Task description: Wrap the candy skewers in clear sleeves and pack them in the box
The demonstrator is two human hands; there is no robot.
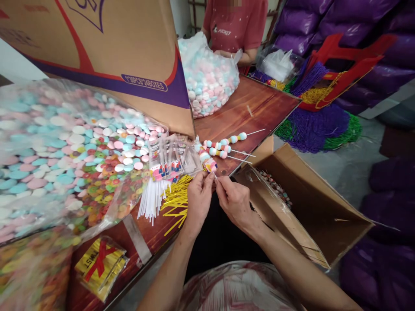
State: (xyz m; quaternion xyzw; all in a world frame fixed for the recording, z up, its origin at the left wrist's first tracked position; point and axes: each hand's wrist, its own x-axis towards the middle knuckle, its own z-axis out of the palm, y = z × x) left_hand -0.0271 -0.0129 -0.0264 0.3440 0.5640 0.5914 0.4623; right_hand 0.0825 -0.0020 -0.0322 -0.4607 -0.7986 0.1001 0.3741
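My left hand [198, 199] and my right hand [234, 199] meet at the table's near edge, both pinched on a wrapped candy skewer [209, 163] in a clear printed sleeve. The right fingers grip the stick end at the sleeve's mouth. Just left of the hands lie yellow twist ties [175, 199], white sticks [152, 201] and a stack of empty printed sleeves [168, 157]. Beyond the hands, three bare candy skewers [225, 144] rest on the wooden table [246, 112].
A big clear bag of pastel and coloured candies [65, 151] fills the left. A large cardboard box [106, 47] leans behind it. An open carton [301, 198] stands at the right. Across the table a person in red [235, 26] handles another candy bag [207, 77]. A twist-tie packet [100, 265] lies near left.
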